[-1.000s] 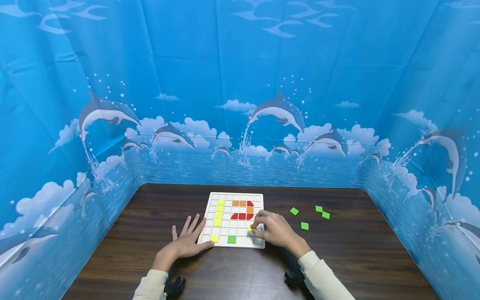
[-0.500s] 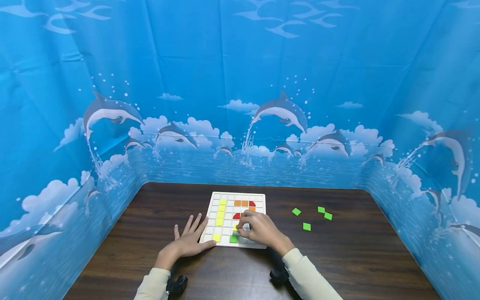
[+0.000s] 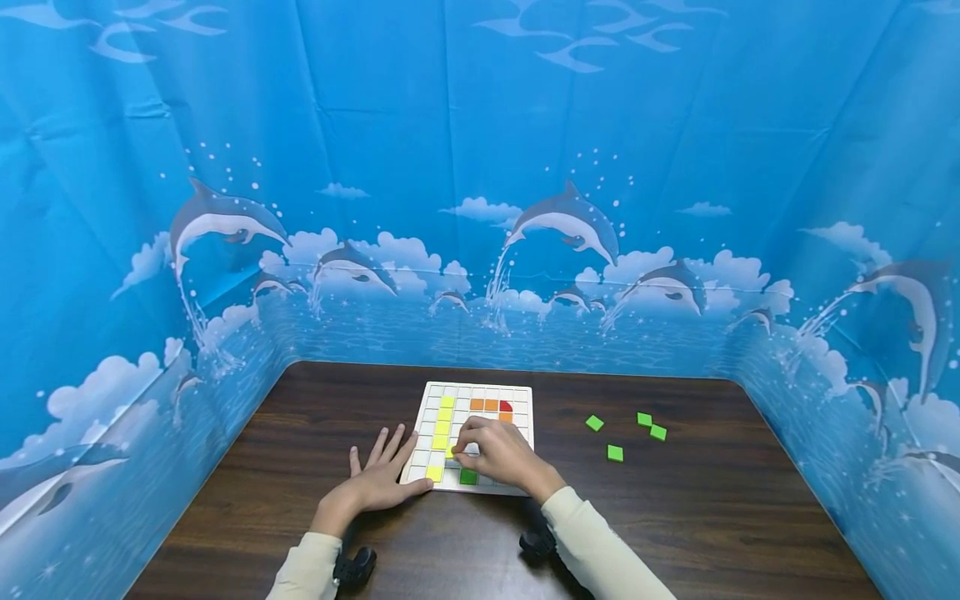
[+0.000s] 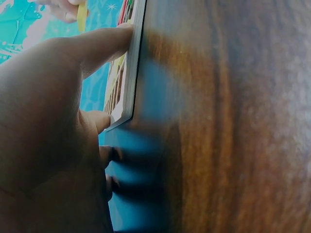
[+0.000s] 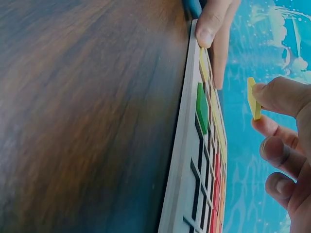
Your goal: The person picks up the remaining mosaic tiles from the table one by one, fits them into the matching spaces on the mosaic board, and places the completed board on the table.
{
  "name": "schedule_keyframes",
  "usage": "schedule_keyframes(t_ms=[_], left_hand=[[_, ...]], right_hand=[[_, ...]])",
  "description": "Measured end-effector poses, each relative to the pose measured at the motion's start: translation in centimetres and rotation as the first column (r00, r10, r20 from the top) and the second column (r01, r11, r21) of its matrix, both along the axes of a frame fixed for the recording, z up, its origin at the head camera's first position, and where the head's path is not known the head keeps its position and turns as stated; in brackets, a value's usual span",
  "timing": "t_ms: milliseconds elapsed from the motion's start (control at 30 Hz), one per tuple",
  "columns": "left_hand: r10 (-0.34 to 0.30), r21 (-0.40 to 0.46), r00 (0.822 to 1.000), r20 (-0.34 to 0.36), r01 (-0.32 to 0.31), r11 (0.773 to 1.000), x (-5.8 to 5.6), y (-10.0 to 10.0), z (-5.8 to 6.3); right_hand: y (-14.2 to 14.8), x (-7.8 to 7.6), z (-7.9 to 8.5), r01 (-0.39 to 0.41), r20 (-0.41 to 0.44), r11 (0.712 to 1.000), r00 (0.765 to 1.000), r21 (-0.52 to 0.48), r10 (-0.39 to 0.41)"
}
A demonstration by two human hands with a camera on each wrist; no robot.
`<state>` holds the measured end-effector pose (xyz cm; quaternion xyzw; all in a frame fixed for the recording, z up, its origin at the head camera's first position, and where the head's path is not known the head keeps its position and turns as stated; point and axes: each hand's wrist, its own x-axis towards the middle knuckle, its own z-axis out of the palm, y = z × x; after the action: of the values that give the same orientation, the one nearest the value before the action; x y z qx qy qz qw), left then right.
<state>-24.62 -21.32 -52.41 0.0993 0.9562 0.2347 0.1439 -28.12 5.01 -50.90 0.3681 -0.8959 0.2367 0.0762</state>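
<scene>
Right hand (image 3: 497, 450) has thumb and fingertips pinched on a thin yellow tile (image 5: 254, 98), held clear of the white grid board (image 3: 426, 430), over its left half. That hand blocks part of the board from the head view; the red pieces (image 5: 216, 177) show only as edge-on slivers in the right wrist view, outlines unreadable. Left hand (image 3: 372, 486) has fingers straight and spread, thumb on the board's near edge by the near-left corner, index at its left edge. Left wrist view is dim, table blurred. Sleeves (image 3: 603, 542) and black wrist cameras (image 3: 356, 568) sit low in the head view; sleeves cut off. Board is flat, thin, raised grid lines. On it: column of square yellow tiles (image 3: 443, 422) toward the left edge, orange squares (image 3: 483, 406) and a red quarter-round (image 3: 506, 407) near the far-right corner, green square (image 3: 468, 477) by the near edge. Four loose green tiles (image 3: 615, 453) between board and table's right edge. Table (image 3: 300, 483): dark glossy woodgrain, rounded far corners, near edge out of frame. Creased blue dolphin-print curtain (image 3: 390, 125) behind and both sides.
</scene>
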Motion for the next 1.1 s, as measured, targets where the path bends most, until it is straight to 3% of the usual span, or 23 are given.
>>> schedule_keyframes(t_ms=[67,200,433,667,867,1000,1100], left_hand=[[-0.016,0.014,0.999,-0.03,0.016,1.0,-0.3,-0.3,-0.9],[-0.025,0.03,0.998,-0.061,0.027,0.999,-0.3,-0.6,-1.6],[0.001,-0.028,1.0,-0.014,-0.001,1.0,-0.5,-0.4,-1.2],[-0.019,0.002,0.998,-0.062,0.019,1.0,-1.3,-1.2,-3.3],[-0.008,-0.012,0.999,-0.041,0.008,1.0,-0.9,-0.6,-2.2],[0.004,-0.018,1.0,-0.014,-0.004,1.0,-0.2,-0.1,-0.7],[0.002,-0.029,1.0,-0.011,-0.003,1.0,-0.1,0.0,-0.4]], right_hand=[[-0.4,0.0,0.0,0.003,-0.008,1.0,1.0,0.014,-0.003],[-1.2,-0.1,0.0,0.005,-0.011,0.999,1.0,0.041,-0.005],[-2.5,-0.4,-0.7,0.018,-0.043,0.998,0.999,0.065,-0.015],[-3.3,-0.7,-1.6,0.028,-0.088,0.993,0.996,0.112,-0.018],[-3.5,-0.8,-1.9,0.019,-0.104,0.988,0.995,0.155,-0.003],[-3.6,-0.8,-1.6,-0.022,-0.049,0.981,0.998,0.19,0.031],[-3.6,-0.8,-1.4,-0.04,-0.018,0.976,0.999,0.213,0.045]])
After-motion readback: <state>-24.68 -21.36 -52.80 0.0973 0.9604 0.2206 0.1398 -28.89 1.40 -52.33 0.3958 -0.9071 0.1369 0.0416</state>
